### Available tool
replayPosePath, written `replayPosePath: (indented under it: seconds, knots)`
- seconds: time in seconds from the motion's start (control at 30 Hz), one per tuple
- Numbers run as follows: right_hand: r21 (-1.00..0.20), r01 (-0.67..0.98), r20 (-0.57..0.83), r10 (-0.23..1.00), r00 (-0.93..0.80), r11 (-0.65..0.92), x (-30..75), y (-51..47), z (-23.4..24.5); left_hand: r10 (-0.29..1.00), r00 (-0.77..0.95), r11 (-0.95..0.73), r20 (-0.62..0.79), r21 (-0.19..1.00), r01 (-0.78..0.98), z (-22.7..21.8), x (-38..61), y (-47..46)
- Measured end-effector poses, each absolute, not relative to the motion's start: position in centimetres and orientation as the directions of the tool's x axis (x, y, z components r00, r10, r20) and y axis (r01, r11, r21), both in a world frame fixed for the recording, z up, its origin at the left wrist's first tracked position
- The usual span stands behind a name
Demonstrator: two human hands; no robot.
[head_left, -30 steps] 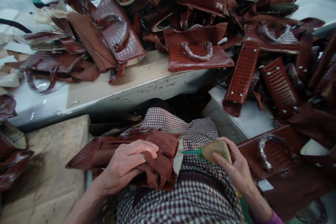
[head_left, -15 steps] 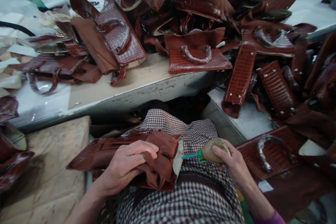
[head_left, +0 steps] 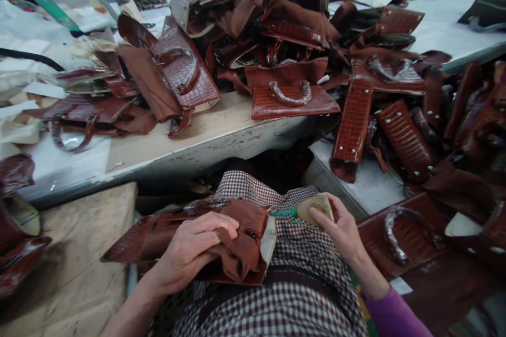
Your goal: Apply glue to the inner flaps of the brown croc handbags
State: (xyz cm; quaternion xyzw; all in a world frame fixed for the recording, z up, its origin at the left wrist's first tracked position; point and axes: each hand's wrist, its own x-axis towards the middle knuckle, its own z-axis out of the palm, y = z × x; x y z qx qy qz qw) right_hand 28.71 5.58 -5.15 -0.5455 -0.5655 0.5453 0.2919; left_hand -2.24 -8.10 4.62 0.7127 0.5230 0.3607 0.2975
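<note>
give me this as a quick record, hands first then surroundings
left hand: holding down brown fabric on an unfinished crocodile-pattern handbag
right hand: gripping a squeeze bottle
nozzle: green, pointed at the handbag's pale edge; contact unclear
lap: checked apron
bench ahead: piled brown handbags, front one with plastic-wrapped handle

Viewed remotely, I log: bag-making workshop | part-made brown bags [head_left: 276,109] heaped across worktables [head_left: 221,124] | film-wrapped handles [head_left: 390,234], panels gaping | paper scraps [head_left: 45,89] strewn left | I note a nozzled bottle [head_left: 312,209] too
</note>
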Motion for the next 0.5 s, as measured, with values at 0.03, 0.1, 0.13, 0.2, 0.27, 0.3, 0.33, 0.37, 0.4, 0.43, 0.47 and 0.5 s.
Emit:
replayPosePath:
  seconds: [0.03, 0.1, 0.13, 0.2, 0.27, 0.3, 0.33, 0.37, 0.4, 0.43, 0.47, 0.5]
  knots:
    - [-0.935, 0.322, -0.239, 0.938, -0.253, -0.151, 28.6, 5.9, -5.1, 0.960, 0.192, -0.277, 0.204, 0.799, 0.534, 4.6, -2.2, -8.1]
    - [-0.927, 0.364, -0.206, 0.932, -0.297, -0.088, 28.6, 6.4, -4.9, 0.956, 0.204, -0.291, 0.212, 0.794, 0.535, 4.6, -2.2, -8.1]
    - [-0.923, 0.378, -0.200, 0.926, -0.320, -0.068, 28.6, 6.5, -4.8, 0.953, 0.213, -0.299, 0.216, 0.791, 0.534, 4.5, -2.1, -8.2]
    - [-0.918, 0.393, -0.216, 0.904, -0.368, -0.059, 28.9, 6.8, -4.4, 0.950, 0.227, -0.306, 0.215, 0.789, 0.533, 4.4, -2.1, -8.3]
    - [-0.919, 0.387, -0.244, 0.881, -0.405, -0.076, 29.1, 7.0, -4.1, 0.954, 0.226, -0.292, 0.200, 0.796, 0.530, 4.4, -2.2, -8.4]
    - [-0.923, 0.374, -0.259, 0.873, -0.414, -0.097, 29.2, 7.0, -4.0, 0.957, 0.220, -0.281, 0.190, 0.800, 0.530, 4.3, -2.2, -8.5]
    - [-0.928, 0.348, -0.281, 0.869, -0.408, -0.137, 29.2, 6.9, -3.9, 0.960, 0.213, -0.271, 0.183, 0.805, 0.528, 4.3, -2.2, -8.5]
    - [-0.932, 0.301, -0.314, 0.865, -0.392, -0.202, 29.3, 6.8, -3.9, 0.962, 0.205, -0.264, 0.181, 0.808, 0.528, 4.3, -2.3, -8.5]
    - [-0.928, 0.236, -0.362, 0.853, -0.376, -0.290, 29.3, 6.7, -3.9, 0.965, 0.194, -0.256, 0.178, 0.809, 0.529, 4.3, -2.3, -8.5]
    - [-0.907, 0.155, -0.422, 0.831, -0.362, -0.392, 29.4, 6.5, -3.9, 0.966, 0.184, -0.251, 0.179, 0.809, 0.531, 4.3, -2.3, -8.5]
    - [-0.868, 0.065, -0.482, 0.803, -0.351, -0.493, 29.4, 6.3, -4.0, 0.968, 0.173, -0.249, 0.184, 0.807, 0.535, 4.3, -2.4, -8.6]
    - [-0.818, -0.028, -0.532, 0.773, -0.345, -0.575, 29.5, 6.1, -4.0, 0.969, 0.158, -0.244, 0.188, 0.800, 0.548, 4.3, -2.4, -8.6]
